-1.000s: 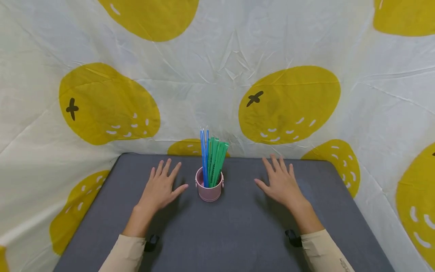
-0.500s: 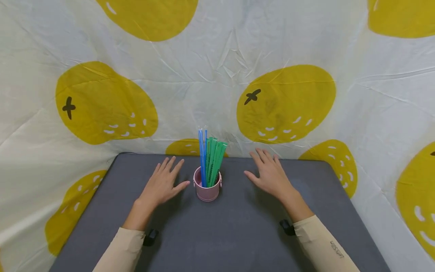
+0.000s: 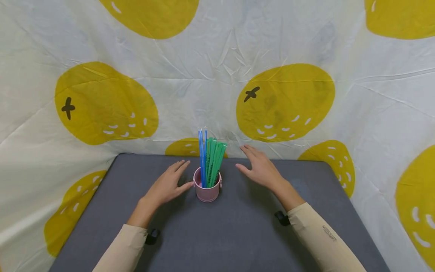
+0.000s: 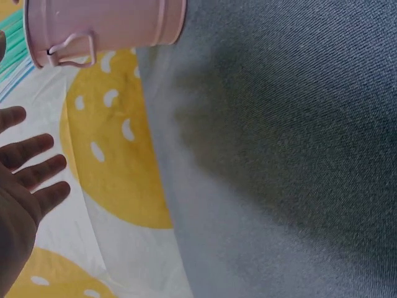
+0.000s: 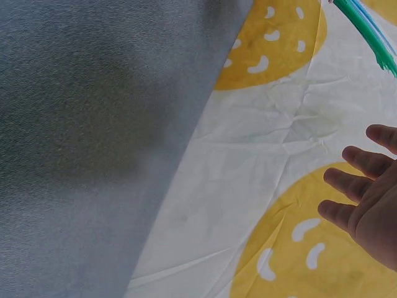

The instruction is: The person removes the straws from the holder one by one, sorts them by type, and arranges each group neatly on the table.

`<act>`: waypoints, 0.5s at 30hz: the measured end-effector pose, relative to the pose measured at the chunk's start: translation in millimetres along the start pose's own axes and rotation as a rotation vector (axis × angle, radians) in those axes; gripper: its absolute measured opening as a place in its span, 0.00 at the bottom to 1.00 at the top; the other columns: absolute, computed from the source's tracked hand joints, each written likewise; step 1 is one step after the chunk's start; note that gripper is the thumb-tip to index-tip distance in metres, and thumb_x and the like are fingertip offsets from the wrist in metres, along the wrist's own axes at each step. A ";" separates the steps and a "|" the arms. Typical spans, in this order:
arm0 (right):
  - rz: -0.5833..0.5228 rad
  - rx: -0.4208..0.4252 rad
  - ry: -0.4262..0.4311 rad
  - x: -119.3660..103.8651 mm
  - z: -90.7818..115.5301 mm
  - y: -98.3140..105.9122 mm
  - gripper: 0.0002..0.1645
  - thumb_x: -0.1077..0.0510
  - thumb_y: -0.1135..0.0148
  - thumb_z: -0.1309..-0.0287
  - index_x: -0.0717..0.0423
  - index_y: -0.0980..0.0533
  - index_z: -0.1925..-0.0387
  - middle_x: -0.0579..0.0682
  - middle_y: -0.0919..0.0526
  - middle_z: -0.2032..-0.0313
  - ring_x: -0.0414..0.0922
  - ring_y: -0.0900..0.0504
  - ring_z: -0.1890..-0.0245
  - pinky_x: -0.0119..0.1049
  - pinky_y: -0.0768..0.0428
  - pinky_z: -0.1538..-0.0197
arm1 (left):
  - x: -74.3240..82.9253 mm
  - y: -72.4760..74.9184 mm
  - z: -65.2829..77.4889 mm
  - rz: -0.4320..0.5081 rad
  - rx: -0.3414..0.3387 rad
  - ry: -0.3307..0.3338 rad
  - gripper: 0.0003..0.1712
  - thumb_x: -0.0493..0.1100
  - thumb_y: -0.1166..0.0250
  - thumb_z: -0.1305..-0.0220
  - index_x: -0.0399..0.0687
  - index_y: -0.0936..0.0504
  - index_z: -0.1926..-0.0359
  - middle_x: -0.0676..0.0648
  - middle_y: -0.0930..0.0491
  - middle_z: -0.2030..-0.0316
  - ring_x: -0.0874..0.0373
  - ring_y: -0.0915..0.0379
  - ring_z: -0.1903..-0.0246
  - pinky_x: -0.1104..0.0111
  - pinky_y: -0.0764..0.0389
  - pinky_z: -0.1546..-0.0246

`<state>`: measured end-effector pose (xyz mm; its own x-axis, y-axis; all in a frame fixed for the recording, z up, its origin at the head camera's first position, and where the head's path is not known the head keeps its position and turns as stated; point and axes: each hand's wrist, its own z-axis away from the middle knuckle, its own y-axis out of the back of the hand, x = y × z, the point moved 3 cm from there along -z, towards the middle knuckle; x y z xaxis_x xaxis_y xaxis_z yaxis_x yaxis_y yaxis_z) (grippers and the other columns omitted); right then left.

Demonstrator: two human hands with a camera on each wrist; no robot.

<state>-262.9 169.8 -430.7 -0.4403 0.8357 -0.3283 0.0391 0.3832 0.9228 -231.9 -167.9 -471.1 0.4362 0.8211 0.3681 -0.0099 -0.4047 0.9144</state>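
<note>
A small pink bucket [image 3: 208, 194] with little side handles stands upright on the dark grey table. Slim blue sticks [image 3: 202, 158] and a bundle of green ones [image 3: 215, 162] with dark print rise out of it; they look like wrapped straws. On the bucket's left is my left hand [image 3: 166, 186], fingers extended, its thumb tip right by the rim; whether it touches I cannot tell. My right hand [image 3: 261, 169] hovers to the bucket's right, apart from it, fingers spread. The left wrist view shows the bucket's side [image 4: 118, 25] beyond the fingers. Neither hand holds anything.
The grey table [image 3: 217, 238] reaches back to a white cloth [image 3: 190, 102] printed with yellow fruit shapes, which hangs behind and at both sides. A small black device [image 3: 153, 236] sits at the left wrist and another [image 3: 281, 218] at the right.
Both hands have moved inward toward the bucket, the right one farther, leftward and slightly away from me. The left thumb has come up close to the rim. The bucket and sticks keep their place.
</note>
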 end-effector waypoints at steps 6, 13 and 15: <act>-0.113 -0.019 -0.024 0.7 -10.2 -2.1 0.46 0.36 0.39 0.30 0.54 0.38 0.22 0.58 0.35 0.23 0.59 0.36 0.24 0.61 0.35 0.24 | 3.1 -3.5 -3.3 0.061 0.081 -0.065 0.47 0.64 0.31 0.34 0.50 0.35 0.22 0.38 0.31 0.27 0.39 0.32 0.29 0.41 0.27 0.31; -0.374 -0.036 -0.094 -1.5 -17.8 -15.7 0.38 0.41 0.38 0.29 0.55 0.32 0.27 0.56 0.27 0.29 0.58 0.26 0.30 0.60 0.26 0.29 | 6.1 -11.1 -6.7 0.112 0.123 -0.114 0.46 0.60 0.26 0.38 0.45 0.30 0.26 0.41 0.26 0.30 0.42 0.28 0.32 0.46 0.25 0.31; -0.446 -0.024 -0.121 -3.4 -19.4 -19.7 0.35 0.42 0.37 0.29 0.55 0.30 0.29 0.56 0.24 0.32 0.58 0.22 0.34 0.58 0.23 0.32 | 7.1 -13.9 -7.4 0.126 0.133 -0.123 0.46 0.60 0.26 0.39 0.45 0.29 0.26 0.42 0.25 0.31 0.43 0.27 0.32 0.47 0.25 0.31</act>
<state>-279.6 151.7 -443.7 -0.3012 0.6318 -0.7142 -0.1520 0.7076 0.6900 -235.2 -153.5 -480.0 0.5454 0.7088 0.4474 0.0444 -0.5574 0.8291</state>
